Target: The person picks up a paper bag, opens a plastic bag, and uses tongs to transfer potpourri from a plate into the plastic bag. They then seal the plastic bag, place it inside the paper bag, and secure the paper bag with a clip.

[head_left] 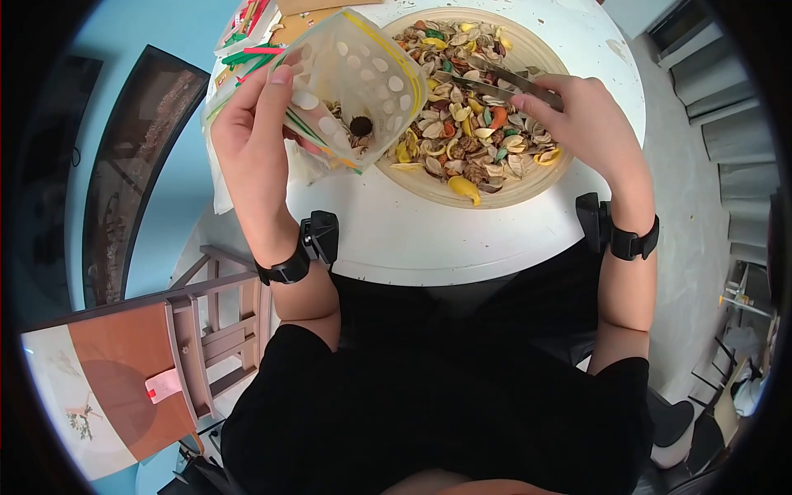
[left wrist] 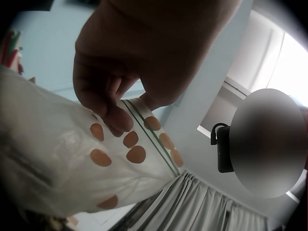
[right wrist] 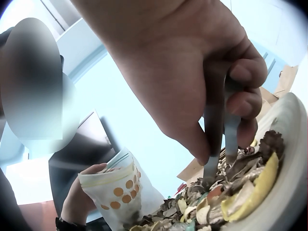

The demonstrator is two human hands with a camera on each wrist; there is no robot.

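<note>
So far only a small share of the work looks done: the plastic bag (head_left: 355, 82) holds just a few bits, among them one dark round piece low inside, while the bowl (head_left: 528, 188) on the white counter (head_left: 429, 239) is heaped nearly full with dried shells, pods and coloured pieces (head_left: 462, 124). Judging by that, most of the picking is left.

The left hand (head_left: 252, 136) grips the bag near its open mouth, fingers curled over the dotted rim and the thumb behind, holding it tilted towards the bowl and just beside the bowl's left edge. The left wrist view shows the fingertips (left wrist: 118, 118) pinching the bag's top fold.

The right hand (head_left: 582, 124) is closed round a pair of metal tongs (head_left: 503, 81), thumb and fingers squeezing the two arms. The tongs reach across the bowl with their tips down among the pieces; in the right wrist view the arms stand close together, but whether they have caught a piece is hidden by the heap.
</note>
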